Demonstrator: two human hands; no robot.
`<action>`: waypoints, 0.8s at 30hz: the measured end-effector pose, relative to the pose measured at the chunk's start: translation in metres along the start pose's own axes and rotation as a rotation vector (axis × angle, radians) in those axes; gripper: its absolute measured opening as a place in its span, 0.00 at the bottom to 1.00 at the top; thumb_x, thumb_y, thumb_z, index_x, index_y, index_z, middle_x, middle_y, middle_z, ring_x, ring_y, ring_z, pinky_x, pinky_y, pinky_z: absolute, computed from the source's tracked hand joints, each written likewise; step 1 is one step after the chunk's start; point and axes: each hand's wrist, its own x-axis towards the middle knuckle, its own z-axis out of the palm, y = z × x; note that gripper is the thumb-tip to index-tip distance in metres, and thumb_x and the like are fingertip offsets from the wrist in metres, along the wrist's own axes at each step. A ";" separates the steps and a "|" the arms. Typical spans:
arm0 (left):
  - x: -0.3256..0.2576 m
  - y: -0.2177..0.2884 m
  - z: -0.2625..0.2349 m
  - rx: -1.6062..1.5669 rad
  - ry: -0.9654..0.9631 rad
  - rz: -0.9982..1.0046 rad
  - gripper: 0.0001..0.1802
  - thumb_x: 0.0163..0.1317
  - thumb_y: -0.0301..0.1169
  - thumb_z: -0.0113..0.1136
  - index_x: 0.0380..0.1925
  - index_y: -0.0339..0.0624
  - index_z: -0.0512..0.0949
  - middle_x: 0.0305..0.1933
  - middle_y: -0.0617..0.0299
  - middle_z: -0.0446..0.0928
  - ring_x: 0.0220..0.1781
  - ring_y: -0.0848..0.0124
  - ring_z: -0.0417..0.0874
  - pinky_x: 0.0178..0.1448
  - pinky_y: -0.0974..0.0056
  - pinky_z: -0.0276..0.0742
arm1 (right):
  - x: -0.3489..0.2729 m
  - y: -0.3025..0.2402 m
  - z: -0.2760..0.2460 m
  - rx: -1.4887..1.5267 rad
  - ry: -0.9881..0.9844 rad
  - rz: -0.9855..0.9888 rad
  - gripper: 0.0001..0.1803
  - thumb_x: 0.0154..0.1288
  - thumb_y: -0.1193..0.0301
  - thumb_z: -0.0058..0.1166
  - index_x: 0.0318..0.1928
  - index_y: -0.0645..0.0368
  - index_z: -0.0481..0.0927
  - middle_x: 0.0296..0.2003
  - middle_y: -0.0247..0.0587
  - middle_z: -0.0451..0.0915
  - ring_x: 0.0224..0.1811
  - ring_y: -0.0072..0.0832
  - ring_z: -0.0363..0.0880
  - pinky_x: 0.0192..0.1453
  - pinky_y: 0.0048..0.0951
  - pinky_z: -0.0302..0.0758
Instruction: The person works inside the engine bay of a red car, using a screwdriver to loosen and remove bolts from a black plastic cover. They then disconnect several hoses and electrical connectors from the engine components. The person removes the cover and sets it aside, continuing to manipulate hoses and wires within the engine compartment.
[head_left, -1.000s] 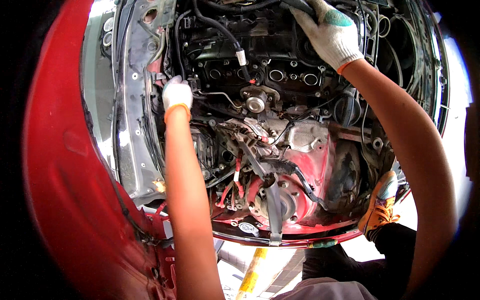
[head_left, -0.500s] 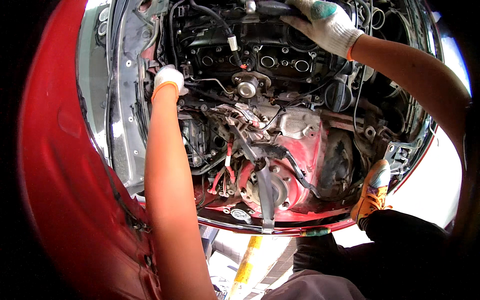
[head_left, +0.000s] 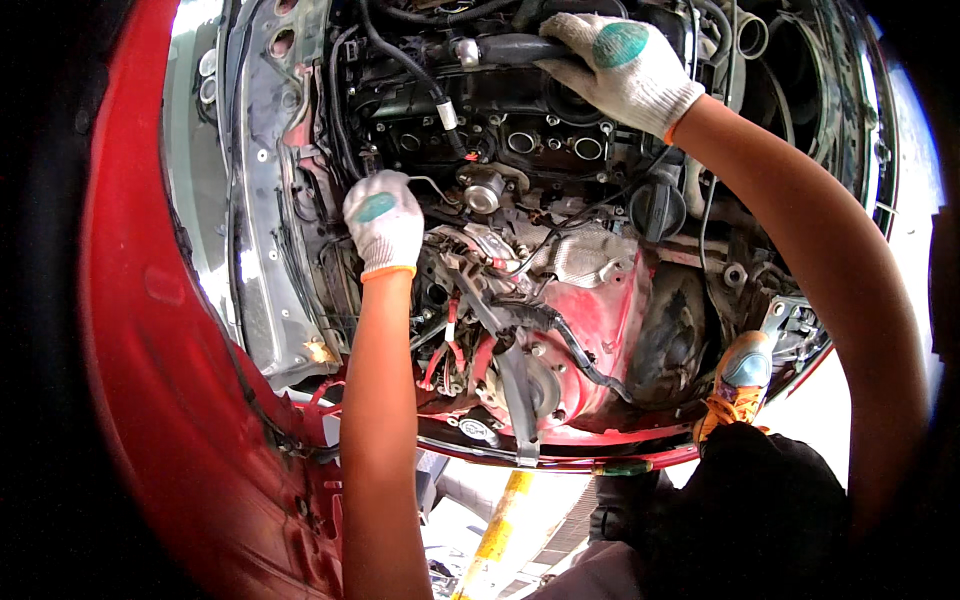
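Item: black hose [head_left: 520,48], lying across the top of the engine [head_left: 500,140]. Your right hand [head_left: 620,65] is closed over its end; your left hand [head_left: 383,215], fingers curled, rests lower left by a thin wire [head_left: 435,185]. Step: working the hose. Next calls for a firm, steady grip.

My gloved right hand [head_left: 622,62] grips a thick black rubber hose [head_left: 505,48] at the far edge of the red car's open engine bay [head_left: 600,300]. My gloved left hand [head_left: 383,222] presses on wiring beside the grey inner wing panel [head_left: 262,220].
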 end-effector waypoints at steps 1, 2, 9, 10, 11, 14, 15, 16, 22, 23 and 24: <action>-0.003 -0.003 0.000 0.040 0.077 0.151 0.09 0.60 0.35 0.63 0.38 0.46 0.86 0.48 0.63 0.87 0.57 0.59 0.81 0.63 0.52 0.73 | 0.001 0.001 0.001 0.020 0.005 0.007 0.19 0.72 0.55 0.60 0.55 0.51 0.82 0.36 0.45 0.86 0.41 0.44 0.87 0.46 0.42 0.83; -0.007 -0.008 0.001 0.079 0.153 0.299 0.10 0.59 0.35 0.62 0.38 0.47 0.86 0.49 0.64 0.87 0.59 0.60 0.79 0.65 0.51 0.71 | 0.004 -0.002 -0.004 0.035 -0.030 0.028 0.18 0.71 0.56 0.60 0.52 0.53 0.82 0.36 0.47 0.85 0.41 0.47 0.86 0.45 0.44 0.82; 0.015 -0.020 -0.035 0.263 -0.448 0.164 0.18 0.65 0.42 0.51 0.40 0.48 0.87 0.50 0.65 0.87 0.60 0.62 0.79 0.63 0.49 0.71 | 0.007 -0.008 -0.023 0.076 -0.120 0.088 0.16 0.68 0.58 0.61 0.47 0.57 0.81 0.34 0.51 0.84 0.40 0.52 0.85 0.44 0.48 0.81; 0.016 -0.022 -0.036 0.295 -0.483 0.168 0.20 0.66 0.44 0.49 0.42 0.48 0.87 0.51 0.65 0.86 0.60 0.62 0.79 0.64 0.48 0.70 | 0.007 -0.009 -0.022 0.063 -0.112 0.096 0.16 0.68 0.58 0.61 0.47 0.56 0.81 0.35 0.50 0.85 0.40 0.52 0.85 0.44 0.48 0.81; 0.016 -0.027 -0.035 0.308 -0.435 0.217 0.19 0.66 0.43 0.50 0.41 0.46 0.87 0.49 0.64 0.86 0.59 0.61 0.80 0.62 0.49 0.73 | 0.006 -0.009 -0.022 0.072 -0.113 0.093 0.17 0.68 0.58 0.61 0.48 0.56 0.81 0.35 0.50 0.85 0.40 0.52 0.85 0.44 0.47 0.81; 0.017 -0.043 -0.036 0.261 -0.241 0.302 0.16 0.67 0.40 0.53 0.37 0.43 0.86 0.40 0.57 0.86 0.49 0.55 0.84 0.54 0.50 0.80 | 0.007 -0.009 -0.023 0.080 -0.123 0.084 0.17 0.68 0.58 0.61 0.48 0.56 0.81 0.36 0.50 0.85 0.41 0.52 0.85 0.45 0.47 0.81; 0.014 -0.049 -0.025 0.195 0.014 0.291 0.13 0.66 0.38 0.57 0.33 0.42 0.84 0.36 0.53 0.85 0.41 0.51 0.85 0.50 0.50 0.82 | 0.007 -0.010 -0.022 0.082 -0.129 0.080 0.17 0.68 0.58 0.61 0.48 0.56 0.81 0.36 0.50 0.85 0.41 0.52 0.85 0.45 0.47 0.81; 0.007 -0.050 -0.017 0.051 0.091 0.049 0.15 0.68 0.38 0.56 0.38 0.39 0.86 0.37 0.48 0.85 0.40 0.49 0.86 0.52 0.49 0.83 | 0.006 -0.011 -0.020 0.092 -0.113 0.075 0.17 0.68 0.58 0.61 0.48 0.56 0.81 0.36 0.50 0.84 0.41 0.52 0.85 0.45 0.47 0.81; 0.023 -0.032 0.007 -1.114 0.006 -0.741 0.42 0.67 0.24 0.58 0.79 0.40 0.52 0.50 0.49 0.83 0.30 0.62 0.87 0.27 0.59 0.80 | 0.007 -0.011 -0.018 0.088 -0.083 0.066 0.16 0.68 0.58 0.61 0.46 0.57 0.81 0.35 0.51 0.84 0.40 0.54 0.84 0.45 0.48 0.81; 0.023 -0.026 0.001 -1.050 -0.005 -0.779 0.43 0.65 0.24 0.60 0.79 0.39 0.53 0.46 0.49 0.84 0.31 0.62 0.88 0.27 0.58 0.79 | 0.006 -0.013 -0.019 0.097 -0.090 0.085 0.17 0.69 0.57 0.60 0.46 0.58 0.81 0.35 0.52 0.84 0.40 0.54 0.84 0.45 0.49 0.81; 0.022 -0.027 0.002 -1.046 -0.043 -0.751 0.43 0.65 0.24 0.61 0.78 0.39 0.53 0.46 0.48 0.85 0.32 0.62 0.88 0.27 0.58 0.79 | 0.007 -0.014 -0.019 0.055 -0.100 0.092 0.17 0.69 0.57 0.60 0.45 0.58 0.81 0.35 0.53 0.84 0.40 0.54 0.84 0.45 0.49 0.81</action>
